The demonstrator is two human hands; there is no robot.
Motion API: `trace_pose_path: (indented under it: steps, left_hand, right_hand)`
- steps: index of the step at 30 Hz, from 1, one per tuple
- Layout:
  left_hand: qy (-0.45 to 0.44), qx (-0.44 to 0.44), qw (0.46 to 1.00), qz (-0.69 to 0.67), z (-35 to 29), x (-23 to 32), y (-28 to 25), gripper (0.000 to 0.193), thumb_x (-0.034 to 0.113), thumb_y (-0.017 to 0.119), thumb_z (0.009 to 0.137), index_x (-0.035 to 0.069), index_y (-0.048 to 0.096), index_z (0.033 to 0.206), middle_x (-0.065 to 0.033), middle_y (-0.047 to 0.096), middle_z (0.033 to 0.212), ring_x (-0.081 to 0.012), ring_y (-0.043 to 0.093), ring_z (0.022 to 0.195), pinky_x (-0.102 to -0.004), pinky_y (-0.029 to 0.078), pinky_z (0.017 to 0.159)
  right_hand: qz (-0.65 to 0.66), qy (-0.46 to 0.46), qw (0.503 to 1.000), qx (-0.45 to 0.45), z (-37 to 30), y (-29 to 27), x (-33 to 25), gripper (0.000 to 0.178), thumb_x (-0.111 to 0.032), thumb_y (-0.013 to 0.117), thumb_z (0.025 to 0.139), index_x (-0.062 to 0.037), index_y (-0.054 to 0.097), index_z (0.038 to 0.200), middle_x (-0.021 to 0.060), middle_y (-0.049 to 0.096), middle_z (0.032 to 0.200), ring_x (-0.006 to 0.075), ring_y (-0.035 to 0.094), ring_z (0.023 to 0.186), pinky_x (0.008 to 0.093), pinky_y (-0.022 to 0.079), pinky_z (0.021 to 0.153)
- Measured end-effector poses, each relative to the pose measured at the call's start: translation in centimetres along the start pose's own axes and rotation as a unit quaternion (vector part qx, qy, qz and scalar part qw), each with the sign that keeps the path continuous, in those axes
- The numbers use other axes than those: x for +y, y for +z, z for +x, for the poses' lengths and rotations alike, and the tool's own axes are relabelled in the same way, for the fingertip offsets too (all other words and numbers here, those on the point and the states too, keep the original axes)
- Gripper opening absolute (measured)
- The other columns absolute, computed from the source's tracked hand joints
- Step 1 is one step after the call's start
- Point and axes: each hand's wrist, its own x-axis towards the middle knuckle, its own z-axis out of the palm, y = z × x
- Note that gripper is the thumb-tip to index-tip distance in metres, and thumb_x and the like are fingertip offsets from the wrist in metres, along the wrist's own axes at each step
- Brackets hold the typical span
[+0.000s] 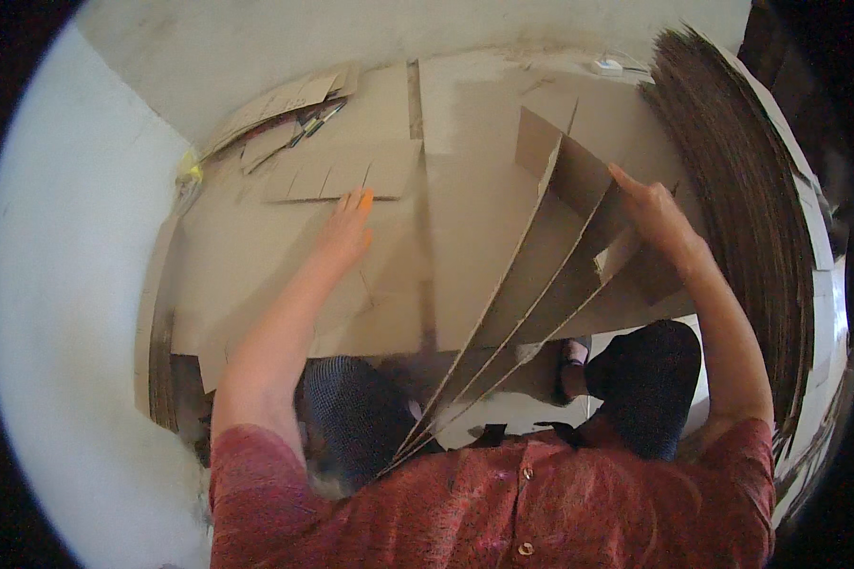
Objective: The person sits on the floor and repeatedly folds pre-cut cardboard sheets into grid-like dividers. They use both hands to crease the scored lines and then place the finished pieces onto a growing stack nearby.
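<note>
My left hand [348, 226] reaches forward over the table, fingers stretched out and the thumb apart from them. Its fingertips touch the near edge of a flat slotted cardboard strip [342, 173]. Orange coverings show on the index finger and thumb. On the right, my right hand [657, 216] grips a cardboard divider [531, 251] by its upper right part, index finger extended along an edge. The divider's long panels stand on edge, fanned apart at the far end and converging near my shirt. A crosswise piece sits among them at the far end. My right fingertips are partly hidden.
A tall stack of cardboard sheets [735, 180] rises along the right side. Loose cardboard pieces [285, 106] and pens [324, 123] lie at the far left. A white plug block [607, 67] sits by the back wall. The cardboard-covered table [256, 275] ends above my knees.
</note>
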Motion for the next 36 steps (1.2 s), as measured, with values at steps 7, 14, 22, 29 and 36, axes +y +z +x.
trace_pose_path:
  steps: [7,14,22,29,36]
  left_hand:
    - [-0.02,-0.069,0.997,-0.01,8.7,0.9,1.7,0.024,0.009,0.045,0.089,-0.003,0.051,0.11,-0.0219,0.054,0.119,-0.0355,0.054,0.109,-0.0444,0.047,0.089]
    - [0.0,0.093,0.971,-0.218,6.7,1.7,3.3,0.032,0.022,0.056,0.085,0.005,0.065,0.111,-0.0187,0.066,0.084,-0.0281,0.063,0.071,-0.0386,0.048,0.064]
    - [-0.102,0.087,0.901,-0.412,3.9,2.4,-7.0,0.028,0.013,0.06,0.086,0.01,0.068,0.113,0.0004,0.065,0.083,-0.0092,0.05,0.069,-0.025,0.042,0.064]
    - [0.385,0.203,0.807,-0.399,-3.0,17.8,-13.8,0.039,-0.006,0.049,0.082,0.001,0.059,0.12,-0.0154,0.058,0.123,-0.0289,0.057,0.113,-0.0363,0.045,0.097]
    - [0.092,0.009,0.882,-0.463,-4.3,18.6,-13.3,0.03,0.014,0.062,0.086,0.004,0.062,0.114,-0.0145,0.063,0.104,-0.021,0.058,0.095,-0.0318,0.045,0.085]
  right_hand:
    - [-0.023,0.02,0.999,-0.02,0.4,0.3,1.8,0.051,-0.001,0.049,0.086,-0.0153,0.047,0.135,0.0299,0.058,0.077,0.0464,0.059,0.07,0.0472,0.048,0.065]
    - [-0.11,0.081,0.988,-0.07,1.6,-1.9,3.6,0.052,-0.008,0.051,0.089,-0.0234,0.043,0.138,0.0257,0.062,0.089,0.041,0.063,0.081,0.049,0.051,0.071]
    - [0.003,-0.074,0.977,0.199,-1.3,-3.1,-2.2,0.045,-0.017,0.06,0.088,0.0018,0.051,0.127,0.0206,0.063,0.108,0.0366,0.063,0.093,0.0412,0.051,0.079]
    - [0.706,0.164,0.689,0.009,-4.7,-5.1,-9.6,0.036,-0.02,0.051,0.094,0.0032,0.054,0.121,0.0126,0.063,0.109,0.0203,0.063,0.095,0.0317,0.052,0.08]
    - [0.563,0.147,0.767,0.271,-11.3,-7.7,-3.2,0.03,0.0,0.045,0.086,-0.0001,0.062,0.111,0.005,0.065,0.096,0.0132,0.061,0.085,0.0257,0.048,0.073]
